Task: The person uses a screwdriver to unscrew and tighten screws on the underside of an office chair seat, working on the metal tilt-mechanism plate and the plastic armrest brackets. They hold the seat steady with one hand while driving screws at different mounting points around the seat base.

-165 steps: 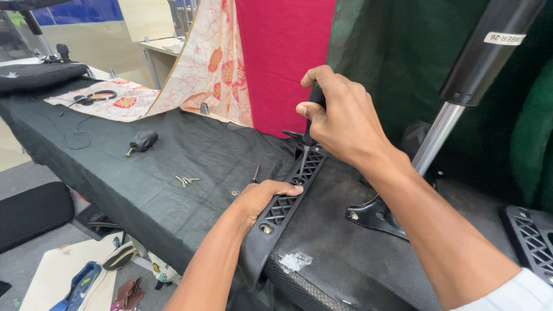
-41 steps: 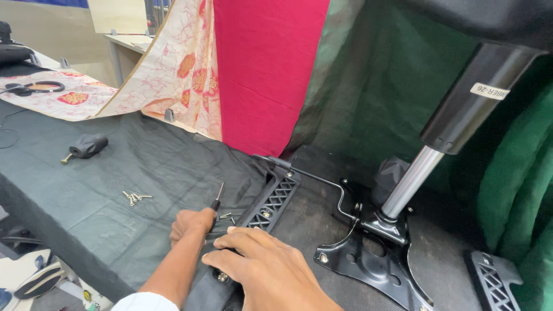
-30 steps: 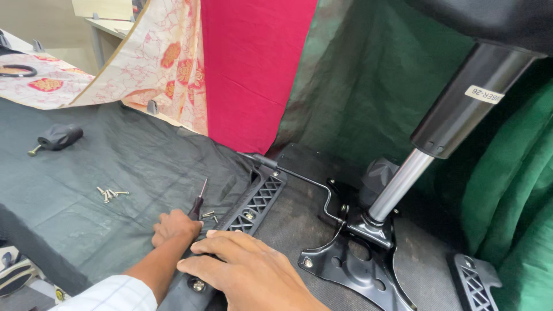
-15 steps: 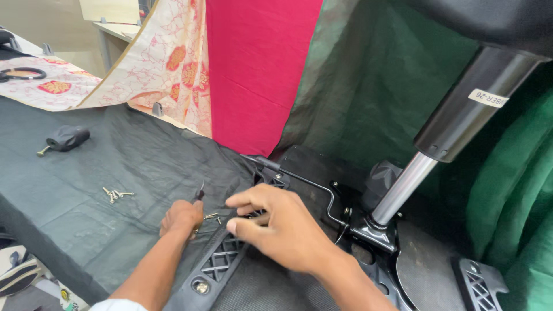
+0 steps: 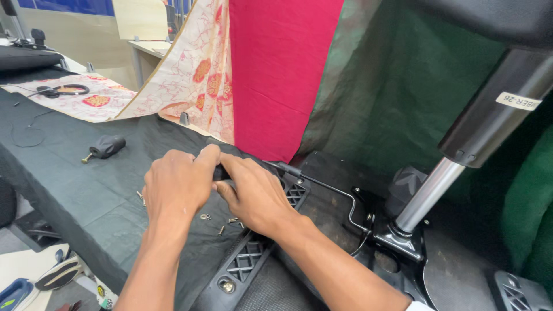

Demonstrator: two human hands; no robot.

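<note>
My left hand (image 5: 175,184) and my right hand (image 5: 253,196) meet fingertip to fingertip over the upper end of a black plastic lattice bracket (image 5: 247,259). Both pinch a small dark object (image 5: 222,173) between them; the fingers hide most of it, so I cannot tell what it is. The bracket lies on an upturned black chair seat (image 5: 271,288) and has a screw (image 5: 228,285) in its near end. Loose screws and washers (image 5: 222,222) lie on the dark cloth just below my hands.
The chair's mechanism plate (image 5: 403,247), bent lever rod (image 5: 328,190) and chrome gas cylinder (image 5: 429,196) stand to the right. A black knob with a bolt (image 5: 106,145) lies at the left. Headphones (image 5: 60,90) rest on patterned fabric. Red cloth (image 5: 276,75) and green cloth (image 5: 391,86) hang behind.
Both hands have moved up the bracket from its near end to its far end and come together. The thin screwdriver seen in my left hand earlier no longer shows.
</note>
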